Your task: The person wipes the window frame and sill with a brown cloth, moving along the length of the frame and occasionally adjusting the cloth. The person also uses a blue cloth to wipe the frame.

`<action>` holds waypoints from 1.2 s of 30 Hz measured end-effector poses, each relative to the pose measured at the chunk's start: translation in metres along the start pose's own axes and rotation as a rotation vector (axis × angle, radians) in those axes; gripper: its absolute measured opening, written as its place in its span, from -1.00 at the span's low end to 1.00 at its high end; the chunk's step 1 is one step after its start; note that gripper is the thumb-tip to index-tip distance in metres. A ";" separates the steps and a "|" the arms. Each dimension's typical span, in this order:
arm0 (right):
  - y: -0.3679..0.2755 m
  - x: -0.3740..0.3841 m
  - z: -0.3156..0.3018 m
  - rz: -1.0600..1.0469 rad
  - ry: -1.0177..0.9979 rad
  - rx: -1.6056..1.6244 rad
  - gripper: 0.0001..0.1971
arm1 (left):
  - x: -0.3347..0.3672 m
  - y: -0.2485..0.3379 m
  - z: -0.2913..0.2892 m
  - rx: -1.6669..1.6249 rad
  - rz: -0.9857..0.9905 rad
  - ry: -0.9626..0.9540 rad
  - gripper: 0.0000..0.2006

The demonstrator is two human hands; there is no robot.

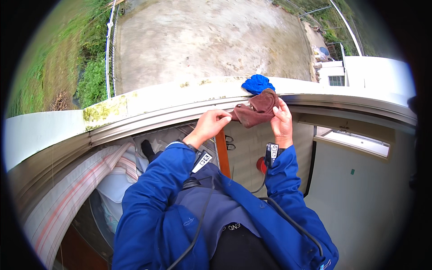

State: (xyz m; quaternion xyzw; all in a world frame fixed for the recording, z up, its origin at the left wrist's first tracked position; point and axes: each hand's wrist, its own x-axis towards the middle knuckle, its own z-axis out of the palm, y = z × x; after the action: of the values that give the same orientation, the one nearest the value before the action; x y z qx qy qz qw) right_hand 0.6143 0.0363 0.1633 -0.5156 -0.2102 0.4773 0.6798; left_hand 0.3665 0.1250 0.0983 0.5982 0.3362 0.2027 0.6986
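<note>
A dark brown cloth (255, 112) is stretched between my two hands above the window track. My left hand (210, 127) pinches its left corner between thumb and fingers. At the other end, my right hand (282, 122) grips the bunched side of the cloth. Just beyond it, a crumpled bright blue cloth (258, 84) lies on the white outer sill (180, 95); the brown cloth overlaps its near edge in this view. Small devices with black-and-white markers are strapped at both my wrists.
The metal window track (148, 120) curves across in front of me. A striped curtain (76, 193) hangs at the left. Below are an orange-brown wooden edge (222, 153), a red round object (261, 165) and slippers (230, 143). Outside lies a concrete yard (211, 40). Cables run along my body.
</note>
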 end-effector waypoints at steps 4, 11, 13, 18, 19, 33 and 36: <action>-0.006 0.004 0.030 0.005 -0.048 -0.026 -0.57 | 0.029 0.025 0.035 -0.122 -0.003 -0.018 -0.72; 0.005 0.030 0.042 -0.001 -0.034 -0.176 -0.63 | 0.065 0.046 0.026 -0.724 -0.030 0.187 -0.87; 0.008 0.038 0.039 -0.078 0.067 -0.433 -0.72 | 0.073 0.053 0.015 -0.663 -0.020 0.211 -0.93; 0.008 0.040 0.042 -0.620 0.200 -1.465 -0.80 | 0.077 0.074 0.004 -0.345 -0.030 0.251 -0.92; 0.008 0.037 0.047 -0.546 0.173 -1.406 -0.79 | 0.077 0.081 0.005 -0.258 0.100 0.265 -0.90; -0.025 0.056 0.063 -0.633 -0.015 -0.796 -0.86 | 0.066 0.064 -0.068 -0.145 0.312 0.504 -0.83; -0.040 0.063 0.052 -0.443 -0.100 -0.395 -0.78 | 0.032 -0.004 -0.117 0.062 0.100 0.728 -0.82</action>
State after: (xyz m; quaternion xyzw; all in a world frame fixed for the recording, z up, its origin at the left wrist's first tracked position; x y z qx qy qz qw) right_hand 0.6195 0.1167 0.2061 -0.5551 -0.4396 0.2921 0.6429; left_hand 0.3045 0.2282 0.0807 0.5234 0.5393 0.4258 0.5039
